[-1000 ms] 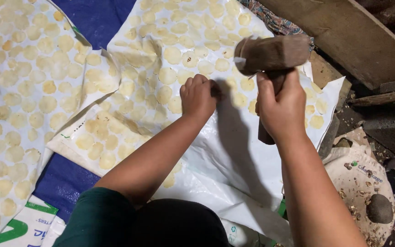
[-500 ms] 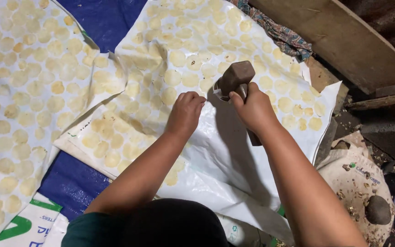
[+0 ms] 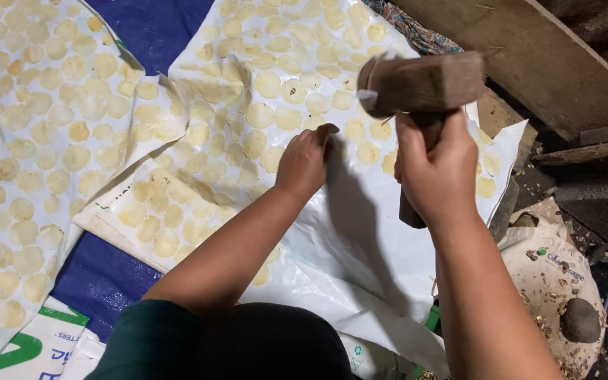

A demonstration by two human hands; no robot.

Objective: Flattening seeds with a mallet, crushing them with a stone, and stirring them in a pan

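Two white woven plastic sheets (image 3: 360, 239) cover the ground, overlapping a blue tarp (image 3: 100, 274), both sheets dotted with many flat round pale-yellow discs (image 3: 269, 83) laid in rows. Thick brown wooden beam (image 3: 529, 56) runs diagonally at upper right. Round grey stone slab (image 3: 550, 274) at lower right, littered with crumbs, with a dark oval pebble (image 3: 580, 320) on it. Right hand (image 3: 438, 172) fisted around the handle of a brown wooden mallet (image 3: 423, 84), head raised above the sheet, blurred. Left hand (image 3: 304, 162) palm down on the sheet, fingers curled together, fingertips pressing near one disc just beside the mallet's shadow.
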